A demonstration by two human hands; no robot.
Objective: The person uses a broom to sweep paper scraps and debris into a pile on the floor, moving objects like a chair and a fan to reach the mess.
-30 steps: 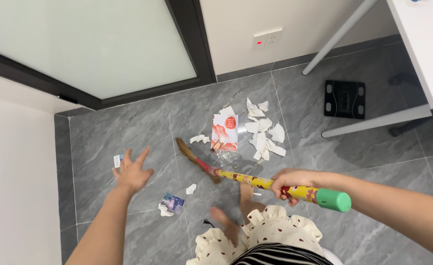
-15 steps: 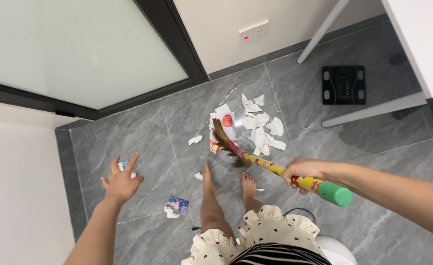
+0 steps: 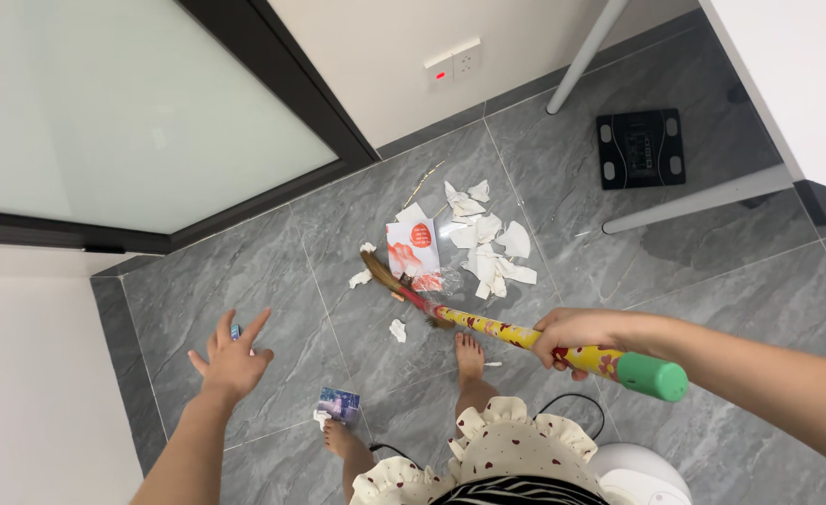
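Since half a second ago, the broom (image 3: 488, 327) has swung left and lower: its bristles, which lay on the red-and-white packet (image 3: 413, 252), now rest on the floor (image 3: 712, 271) just left of it, near two stray paper scraps (image 3: 361, 277). The left foot has also stepped back and left, beside the small card (image 3: 340, 405).

The right hand (image 3: 572, 339) is closed around the yellow patterned handle close to its green cap, so the long shaft slants down and away, letting the bristles reach the litter without stooping. The left hand (image 3: 231, 353) holds nothing; its fingers are spread above the floor on the left, away from the body, seemingly for balance, with a small bluish item partly hidden beneath it.

Torn white paper (image 3: 488, 248) is bunched with the packet in the middle of the floor, toward the wall with the socket (image 3: 455, 64). A black scale (image 3: 639, 148) lies further right by the white surface (image 3: 797, 75) legs.
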